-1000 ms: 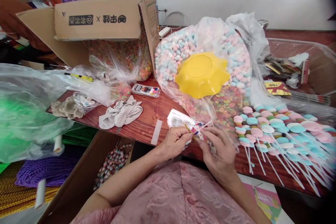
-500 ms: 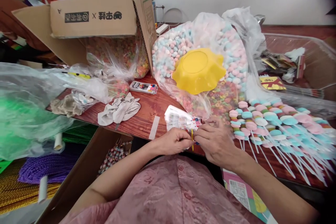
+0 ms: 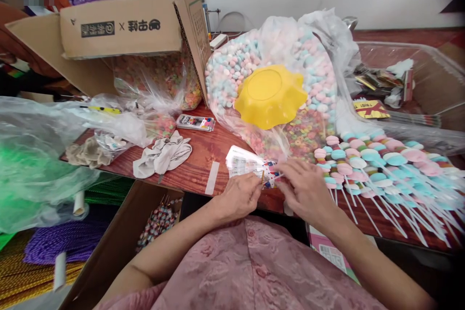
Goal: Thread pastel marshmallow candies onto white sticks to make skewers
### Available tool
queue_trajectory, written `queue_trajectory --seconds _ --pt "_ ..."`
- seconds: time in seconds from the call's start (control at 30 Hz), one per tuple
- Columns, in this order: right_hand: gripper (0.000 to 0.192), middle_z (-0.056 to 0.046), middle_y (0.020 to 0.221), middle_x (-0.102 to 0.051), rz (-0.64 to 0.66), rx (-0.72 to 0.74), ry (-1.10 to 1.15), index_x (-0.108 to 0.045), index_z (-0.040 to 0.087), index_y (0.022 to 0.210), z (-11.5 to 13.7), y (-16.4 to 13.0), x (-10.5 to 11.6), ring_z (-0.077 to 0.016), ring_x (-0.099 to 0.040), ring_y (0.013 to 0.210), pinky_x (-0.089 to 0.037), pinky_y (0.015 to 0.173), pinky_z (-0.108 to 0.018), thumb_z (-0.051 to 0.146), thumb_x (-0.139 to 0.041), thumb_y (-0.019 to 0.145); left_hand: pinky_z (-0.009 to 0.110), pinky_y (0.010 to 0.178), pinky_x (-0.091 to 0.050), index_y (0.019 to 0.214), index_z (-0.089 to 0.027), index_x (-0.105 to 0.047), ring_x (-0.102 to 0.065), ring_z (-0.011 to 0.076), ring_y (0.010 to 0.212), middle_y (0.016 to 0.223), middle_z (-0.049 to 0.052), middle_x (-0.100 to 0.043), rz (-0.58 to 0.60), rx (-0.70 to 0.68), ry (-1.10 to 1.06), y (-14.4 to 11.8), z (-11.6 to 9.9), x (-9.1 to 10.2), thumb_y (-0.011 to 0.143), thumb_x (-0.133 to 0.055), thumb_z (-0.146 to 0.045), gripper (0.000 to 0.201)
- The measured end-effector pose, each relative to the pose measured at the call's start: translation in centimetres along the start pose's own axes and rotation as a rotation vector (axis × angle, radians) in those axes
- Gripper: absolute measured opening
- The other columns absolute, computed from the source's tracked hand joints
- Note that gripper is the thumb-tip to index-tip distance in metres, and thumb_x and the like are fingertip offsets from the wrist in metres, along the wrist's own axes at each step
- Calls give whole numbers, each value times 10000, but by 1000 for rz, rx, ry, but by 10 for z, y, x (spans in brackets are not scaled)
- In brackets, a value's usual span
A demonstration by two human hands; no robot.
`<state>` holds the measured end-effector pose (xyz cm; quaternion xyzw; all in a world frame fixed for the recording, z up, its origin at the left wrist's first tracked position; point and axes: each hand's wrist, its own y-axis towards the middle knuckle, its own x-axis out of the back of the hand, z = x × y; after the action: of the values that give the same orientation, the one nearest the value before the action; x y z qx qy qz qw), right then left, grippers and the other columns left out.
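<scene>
Your left hand (image 3: 238, 197) and right hand (image 3: 305, 190) meet at the near edge of the worktop (image 3: 196, 167), both pinched shut on one small printed wrapper (image 3: 269, 177) with a thin yellow tie (image 3: 262, 178) at its neck. The wrapper sits at your fingertips, just right of the stack of printed wrappers (image 3: 241, 162).

Risks, as I judge them:
- The grip is fingertips only, right at the worktop's lip. A slip would likely drop the piece off the near edge, towards the open carton of finished sticks (image 3: 158, 220) or the floor.
- The tie is thin and partly hidden by your fingers; whether it is fully wound cannot be told. A loose wind may let the wrapper open.
- Your right wrist lies close to the row of marshmallow sticks (image 3: 366, 164). A wide elbow swing could sweep the stems off their order.

Around you:
- The big bag of candy (image 3: 276, 58), yellow bowl (image 3: 271, 96) resting on it, bulges just beyond your hands, crowding any far reach.
- Far left: cardboard box (image 3: 123, 29), crumpled cloth gloves (image 3: 163, 155).
- Far right: clear bin (image 3: 428, 82) of scraps.
</scene>
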<state>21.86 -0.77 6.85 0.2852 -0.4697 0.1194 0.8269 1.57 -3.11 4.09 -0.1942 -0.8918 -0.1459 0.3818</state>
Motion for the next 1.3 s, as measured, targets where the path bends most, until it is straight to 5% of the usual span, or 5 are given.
queue_trajectory --seconds 0.13,0.33,0.7,0.93,1.3 --pt "109 -62 975 -700 -353 -259 317 -664 232 949 17 -18 -7 -231 -633 925 -484 811 -368 257 -650 844 247 622 -322 662 -181 -440 -401 118 638 650 -19 -440 -87 173 -348 7 2 2 943 -404 -297 306" --pt "137 -17 742 -696 -256 -527 725 -683 197 764 34 -21 -51 -170 -616 677 -491 655 -296 332 -694 785 227 603 -354 687 -185 -487 -394 116 637 642 -22 -422 -103 306 -675 16 -4 -3 902 -449 -422 323" --pt "270 58 540 -513 2 -682 1367 -575 184 680 15 0 -62 -79 -405 464 -350 454 -219 341 -790 632 229 638 -339 660 -172 -498 -412 109 645 652 -22 -470 -133 202 -541 12 -1 6 908 -466 -330 296" --pt "116 -14 729 -657 232 -128 819 -652 192 772 -6 5 -38 -154 -591 692 -490 658 -296 215 -570 851 238 596 -303 598 -167 -452 -383 100 603 595 -29 -432 83 100 -413 16 -1 22 853 -481 -248 270" --pt "368 -78 854 -655 -82 800 245 -577 183 1218 2 -6 -21 -207 -589 810 -521 700 -388 72 -454 890 176 369 -418 688 -119 -675 -540 94 402 551 18 -644 682 559 -1318 1 8 34 630 -733 -235 143"
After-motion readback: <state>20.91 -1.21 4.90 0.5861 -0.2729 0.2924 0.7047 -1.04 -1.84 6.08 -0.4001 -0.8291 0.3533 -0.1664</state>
